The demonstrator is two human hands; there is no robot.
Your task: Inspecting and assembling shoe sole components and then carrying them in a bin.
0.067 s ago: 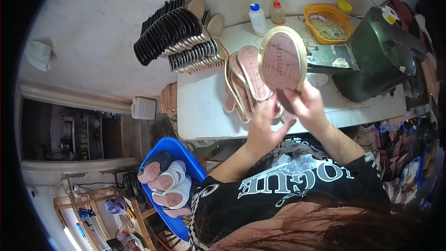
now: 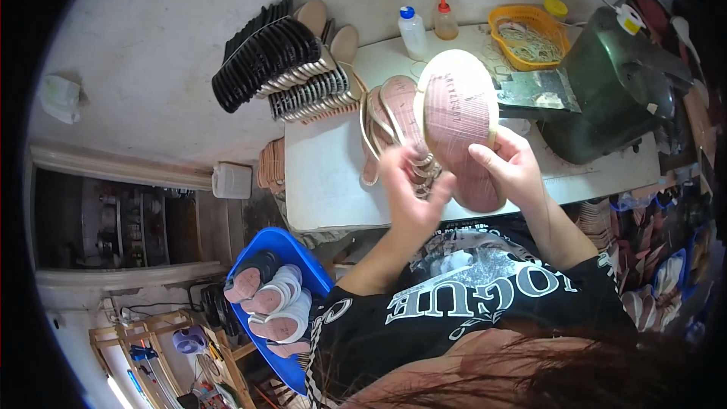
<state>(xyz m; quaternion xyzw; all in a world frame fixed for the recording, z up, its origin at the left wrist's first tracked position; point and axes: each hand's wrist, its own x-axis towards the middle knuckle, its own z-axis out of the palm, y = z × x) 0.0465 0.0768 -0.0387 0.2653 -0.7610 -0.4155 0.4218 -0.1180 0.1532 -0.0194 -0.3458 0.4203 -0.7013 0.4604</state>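
Note:
A pinkish-brown shoe insole [image 2: 460, 110] with a shiny pale-gold edging stands raised above the table, its marked underside toward me. My right hand [image 2: 516, 168] grips its right edge near the middle, thumb across the face. To its left, my left hand [image 2: 410, 195] is slightly blurred, its thumb apart from the fingers and nothing visible held in it. Behind that hand, several similar insoles [image 2: 399, 102] with gold edging lie overlapping on the white table [image 2: 326, 189]; the hand partly hides them.
Bundled black and beige insoles [image 2: 284, 57] stand at the table's far left. Farther back are a blue-capped bottle [image 2: 413, 34], a red-tipped bottle [image 2: 445, 24] and a yellow basket [image 2: 530, 30] of bands. A dark green machine [image 2: 606, 98] occupies the right. A blue tub [image 2: 310, 257] holds insoles.
The insole has turned so more of its length faces me and it looks brighter. My left hand has moved left, away from its lower end; my right hand keeps hold.

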